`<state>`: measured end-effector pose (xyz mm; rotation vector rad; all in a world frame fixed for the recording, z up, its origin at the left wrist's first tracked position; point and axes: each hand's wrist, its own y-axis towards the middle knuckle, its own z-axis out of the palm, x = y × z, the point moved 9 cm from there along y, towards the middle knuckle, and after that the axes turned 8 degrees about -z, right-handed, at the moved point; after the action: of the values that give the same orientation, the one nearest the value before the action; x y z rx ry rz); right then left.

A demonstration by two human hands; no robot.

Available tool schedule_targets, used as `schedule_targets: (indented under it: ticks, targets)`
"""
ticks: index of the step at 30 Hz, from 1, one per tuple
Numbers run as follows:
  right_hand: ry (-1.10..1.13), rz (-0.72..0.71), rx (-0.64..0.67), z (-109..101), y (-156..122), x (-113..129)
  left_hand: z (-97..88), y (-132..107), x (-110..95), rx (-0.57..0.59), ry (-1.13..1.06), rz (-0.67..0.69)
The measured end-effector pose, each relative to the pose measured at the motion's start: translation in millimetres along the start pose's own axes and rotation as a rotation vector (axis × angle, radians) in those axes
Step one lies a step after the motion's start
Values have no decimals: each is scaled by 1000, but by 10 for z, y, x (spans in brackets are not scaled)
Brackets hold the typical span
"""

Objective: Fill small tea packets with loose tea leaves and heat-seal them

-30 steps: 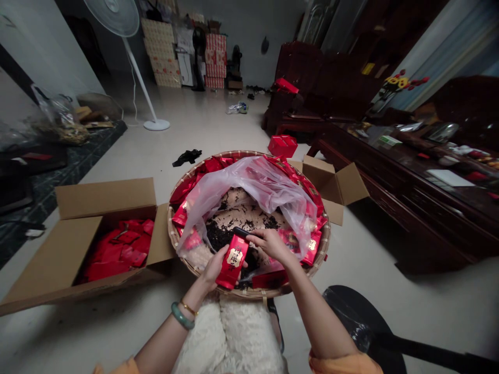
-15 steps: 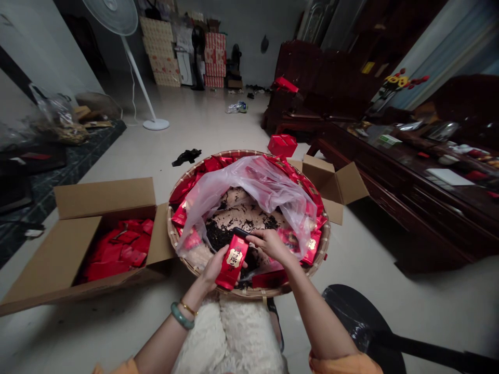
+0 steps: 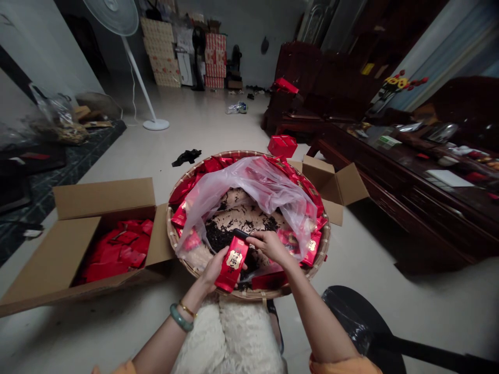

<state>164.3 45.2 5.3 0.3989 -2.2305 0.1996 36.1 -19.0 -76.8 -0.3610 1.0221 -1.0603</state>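
Note:
My left hand [image 3: 213,271] is wrapped round a red tea packet [image 3: 233,262] with a gold label and dark characters, tilted over the near side of a round bamboo basket [image 3: 326,244]. Pinched in my right hand [image 3: 268,245] is a small black bar-shaped tool [image 3: 240,234], which lies across the packet's top end; its exact kind is unclear. Below both hands, dark loose tea leaves [image 3: 219,235] lie in an open clear plastic bag [image 3: 249,174] inside the basket. More red packets [image 3: 312,248] line the basket around the bag.
An open cardboard box [image 3: 78,249] holding red packets [image 3: 125,249] stands left of the basket. Another open box [image 3: 351,184] is at the right, near a dark wooden table [image 3: 390,179]. A black round-based object [image 3: 351,317] lies at lower right. A white fan [image 3: 156,124] stands behind.

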Motion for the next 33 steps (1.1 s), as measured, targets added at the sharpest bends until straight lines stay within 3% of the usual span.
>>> schedule_targets:
  ticks: [7,24,29,33]
  targets:
    - [-3,6,1,4,-5,-13,4,-25,-10,-40,10,-18]
    - [21,-10,-24,34,-15,-45,27,-31,-35,1,6,20]
    - [152,15,-110,-12,-31,-219,17,-16,-20,8,19,0]
    - [-29,95,-234,-179,-81,-425,-12,-5,-11,6,19,-5]
